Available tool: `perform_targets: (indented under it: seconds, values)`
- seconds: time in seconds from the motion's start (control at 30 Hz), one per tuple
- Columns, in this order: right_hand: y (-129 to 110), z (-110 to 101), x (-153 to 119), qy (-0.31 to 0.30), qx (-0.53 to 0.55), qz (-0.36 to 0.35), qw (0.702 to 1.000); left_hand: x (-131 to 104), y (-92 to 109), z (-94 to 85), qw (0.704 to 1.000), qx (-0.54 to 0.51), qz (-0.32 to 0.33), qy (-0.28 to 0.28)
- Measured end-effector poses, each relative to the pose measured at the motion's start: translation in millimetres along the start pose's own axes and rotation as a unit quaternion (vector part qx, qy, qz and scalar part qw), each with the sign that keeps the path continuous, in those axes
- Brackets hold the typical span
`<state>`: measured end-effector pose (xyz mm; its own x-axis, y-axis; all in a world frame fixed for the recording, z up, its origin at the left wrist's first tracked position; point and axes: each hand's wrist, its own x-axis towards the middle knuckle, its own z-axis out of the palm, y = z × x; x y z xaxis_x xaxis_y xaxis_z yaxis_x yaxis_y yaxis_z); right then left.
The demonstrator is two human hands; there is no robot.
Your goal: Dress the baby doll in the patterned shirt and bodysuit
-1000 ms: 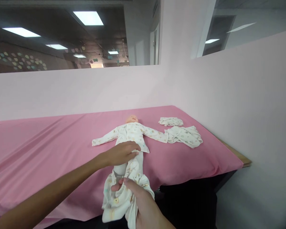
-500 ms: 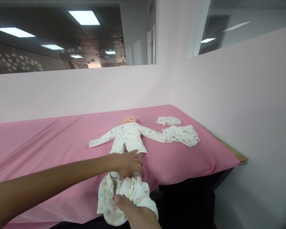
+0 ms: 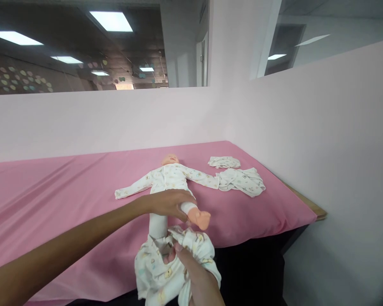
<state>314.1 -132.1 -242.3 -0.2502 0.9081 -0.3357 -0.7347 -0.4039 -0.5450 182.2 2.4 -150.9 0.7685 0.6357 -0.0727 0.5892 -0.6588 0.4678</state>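
Observation:
A baby doll [image 3: 170, 160] lies on its back in a white printed long-sleeved top [image 3: 174, 176], its arms spread. My left hand [image 3: 170, 203] is closed round the doll's leg on the right, whose bare foot [image 3: 201, 218] sticks out past my fingers. The doll's other leg [image 3: 158, 225] reaches down into a bunched white printed garment [image 3: 159, 272]. My right hand [image 3: 194, 270] grips that garment at the table's front edge, with the thumb on top and some fingers inside the cloth.
Two more white printed cloths lie right of the doll: a small folded one [image 3: 224, 162] and a looser one [image 3: 242, 180] touching the sleeve end. A pink sheet [image 3: 67, 204] covers the table. Pale walls with windows rise behind and at the right.
My left hand has taken hold of the doll's leg, and the bare foot now shows. The bunched garment in my right hand has shifted slightly right, and its opening has come off that leg.

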Motion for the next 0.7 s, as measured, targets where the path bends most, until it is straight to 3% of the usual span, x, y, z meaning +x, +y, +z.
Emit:
perform_targets:
  seconds: [0.13, 0.3, 0.53, 0.7]
  values:
    - [-21.4, -9.6, -3.1, -0.008, 0.022, 0.002, 1.0, -10.1, -5.2, -11.1, 0.996, -0.086, -0.02, -0.017]
    - [-41.3, -17.0, -3.3, 0.027, 0.005, -0.042, 0.999, -14.3, -9.1, 11.2, 0.999, 0.027, 0.031, -0.032]
    - [-28.9, -18.2, 3.0, 0.042, 0.026, -0.047, 0.998, -4.2, -12.4, 43.5, 0.98, 0.185, 0.072, 0.027]
    - [-23.9, -14.6, 22.1, 0.03, 0.05, -0.037, 0.998, -1.1, -6.8, 48.5, 0.975, 0.201, 0.061, 0.07]
